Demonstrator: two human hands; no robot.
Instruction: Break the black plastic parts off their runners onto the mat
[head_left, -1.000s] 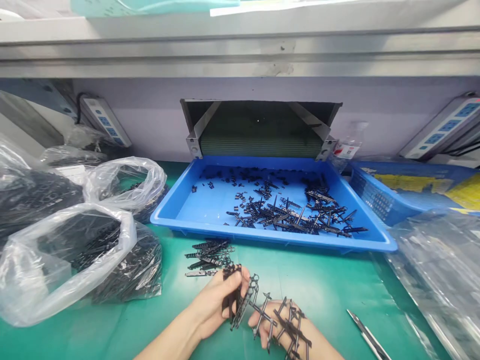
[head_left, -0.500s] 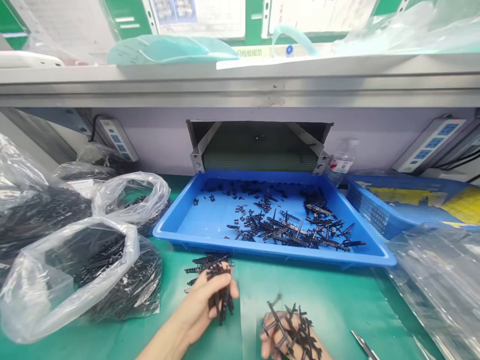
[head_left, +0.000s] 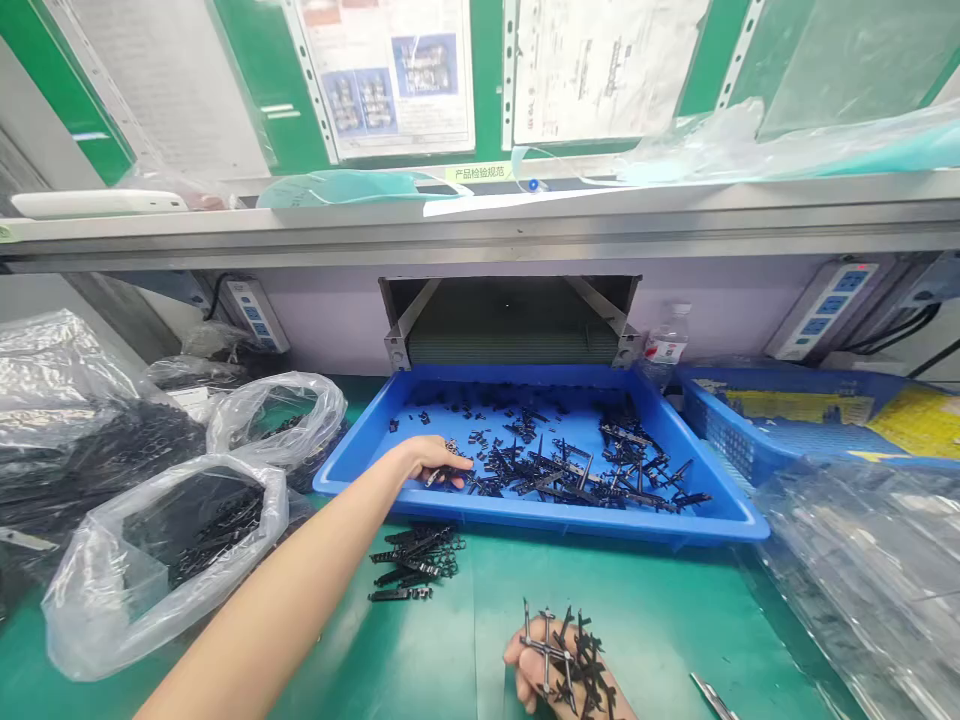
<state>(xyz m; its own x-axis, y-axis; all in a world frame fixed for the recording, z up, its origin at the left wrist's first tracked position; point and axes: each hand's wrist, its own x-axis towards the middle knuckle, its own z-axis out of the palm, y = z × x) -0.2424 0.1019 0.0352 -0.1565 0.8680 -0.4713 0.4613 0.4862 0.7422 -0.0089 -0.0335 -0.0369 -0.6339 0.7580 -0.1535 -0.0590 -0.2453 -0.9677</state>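
Observation:
My left hand [head_left: 439, 462] reaches over the near left part of a blue tray [head_left: 420, 508], its fingers curled round a few small black plastic parts, partly hidden by the fingers. Beside it in the tray lie many loose black plastic parts [head_left: 555, 470], some long and spiky, others short. My right hand [head_left: 529, 665] is low over the mat, closed on a bunch of branched black plastic pieces [head_left: 581, 660] that stick out in several directions. Between the tray and my left forearm, a small pile of black strips [head_left: 416, 560] lies on the green mat [head_left: 442, 650].
Open clear bags [head_left: 281, 500] of black parts stand at the left. A conveyor belt [head_left: 510, 325] ends at the tray's far side. To the right are a blue basket [head_left: 720, 420], a bottle [head_left: 667, 340] and clear plastic sheets [head_left: 847, 560]. A metal tool [head_left: 712, 695] lies near the front.
My left hand has moved forward from beside the pile on the mat into the tray; the large bunch it held no longer shows. My right hand keeps its bunch. The view has tilted up.

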